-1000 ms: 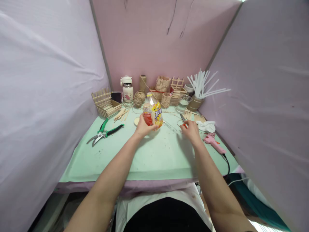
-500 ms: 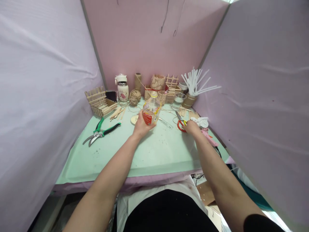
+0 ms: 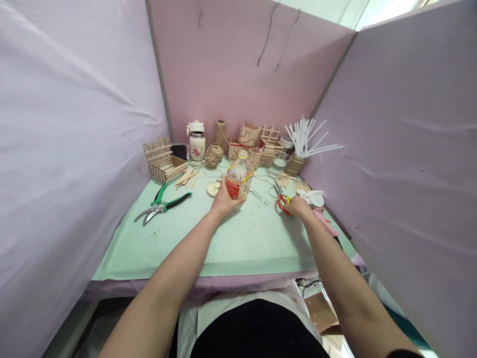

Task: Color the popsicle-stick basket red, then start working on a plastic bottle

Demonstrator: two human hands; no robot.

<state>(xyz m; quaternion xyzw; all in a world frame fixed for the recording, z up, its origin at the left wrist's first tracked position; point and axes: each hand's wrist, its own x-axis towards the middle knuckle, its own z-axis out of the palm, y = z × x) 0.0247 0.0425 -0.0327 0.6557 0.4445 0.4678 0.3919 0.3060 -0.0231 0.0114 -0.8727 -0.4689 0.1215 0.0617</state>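
My left hand (image 3: pixel 222 202) is wrapped round the lower part of a clear plastic bottle (image 3: pixel 240 174) with a red and yellow label. The bottle is upright, its yellow-rimmed neck at the top. On the right, my right hand (image 3: pixel 299 205) has its fingers closed at the handles of a pair of scissors (image 3: pixel 282 200) with red and yellow grips. The blades point away from me. Some of those fingers are hidden behind the hand. A round pale disc (image 3: pixel 212 189) lies just left of the bottle, and a clear narrow strip (image 3: pixel 260 197) lies to its right.
Green-handled pruning shears (image 3: pixel 160 205) lie at left, near a stick-built rack (image 3: pixel 164 161). Behind stand a flask (image 3: pixel 197 144), a twine ball (image 3: pixel 214 155), a clear bowl (image 3: pixel 279 163) and a holder of white sticks (image 3: pixel 296 164). A pink glue gun (image 3: pixel 326 222) and crumpled tissue (image 3: pixel 313 198) lie at right.
The camera view has shifted, so the whole scene sits slightly lower and further right. My right hand has closed on the scissors' handles and the scissors have turned slightly. My left hand still holds the bottle.
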